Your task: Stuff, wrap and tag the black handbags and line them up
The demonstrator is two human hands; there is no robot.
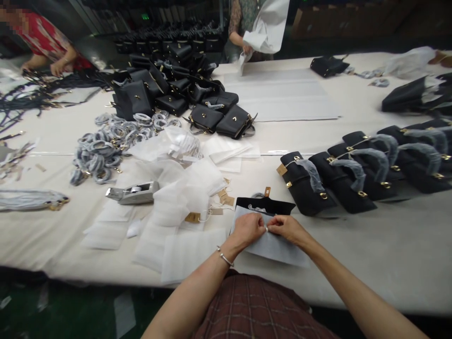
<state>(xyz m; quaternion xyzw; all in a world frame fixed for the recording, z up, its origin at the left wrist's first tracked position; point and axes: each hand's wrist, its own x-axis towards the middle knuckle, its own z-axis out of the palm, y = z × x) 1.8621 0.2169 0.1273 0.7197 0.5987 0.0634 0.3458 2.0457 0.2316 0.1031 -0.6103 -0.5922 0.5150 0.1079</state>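
Observation:
A black handbag [277, 205] lies in front of me with its flap folded back and a brown tab upright at the far edge. Over its near side is a pale wrapping sheet [277, 252]. My left hand [250, 228] is closed above this sheet, fingertips pinched together. Close beside it, my right hand [287, 229] is also in a pinch. Between the two sets of fingertips shows a tiny white bit, too small to name.
Wrapped-handle black bags [310, 183] stand in rows at right. A tape dispenser [136, 193], white foam sheets [192, 249] and wrapped straps [97, 155] lie left. Piled bags [141, 96] sit beyond. Two people work across the table; another hand [443, 58] shows far right.

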